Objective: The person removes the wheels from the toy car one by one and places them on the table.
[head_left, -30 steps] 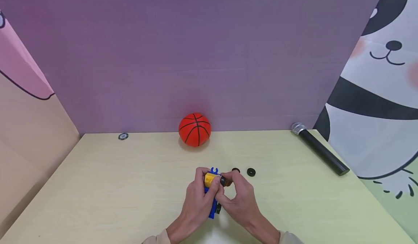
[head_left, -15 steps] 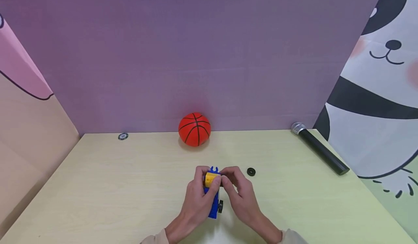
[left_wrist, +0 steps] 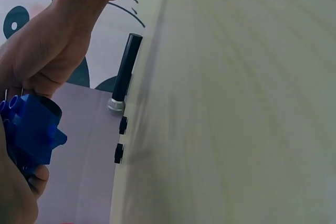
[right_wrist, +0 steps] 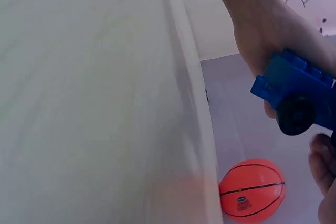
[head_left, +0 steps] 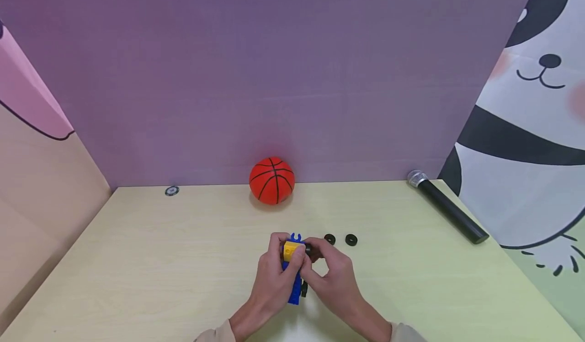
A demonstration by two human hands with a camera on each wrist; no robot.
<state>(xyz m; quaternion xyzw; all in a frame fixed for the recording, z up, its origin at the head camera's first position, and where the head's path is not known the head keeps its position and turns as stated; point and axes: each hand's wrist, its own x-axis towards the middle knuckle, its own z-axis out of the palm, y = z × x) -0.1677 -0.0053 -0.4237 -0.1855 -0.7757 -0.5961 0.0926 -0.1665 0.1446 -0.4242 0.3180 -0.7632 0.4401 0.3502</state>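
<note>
My left hand (head_left: pixel 275 276) grips a blue and yellow toy vehicle (head_left: pixel 292 283) with a small blue hook at its far end, thumb over the yellow block (head_left: pixel 291 251). My right hand (head_left: pixel 333 276) is at the vehicle's right side, finger and thumb pinching a black wheel (head_left: pixel 308 249) there. How far that wheel sits on its axle is hidden by the fingers. Another black wheel (right_wrist: pixel 295 115) stands on the near end of the same side, plain in the right wrist view. In the left wrist view the blue body (left_wrist: pixel 34 129) shows between both hands.
Two loose black tyres (head_left: pixel 329 239) lie on the table (head_left: pixel 160 271) beyond my right hand. A red toy basketball (head_left: pixel 271 181) sits at the back edge. A microphone (head_left: pixel 450 210) lies at the right, and a small round disc (head_left: pixel 171 191) at the back left.
My right thumb has drawn down and left against the vehicle, and the hand has shifted slightly left. The tyre hidden behind it half a second ago shows again. The vehicle has shifted slightly left.
</note>
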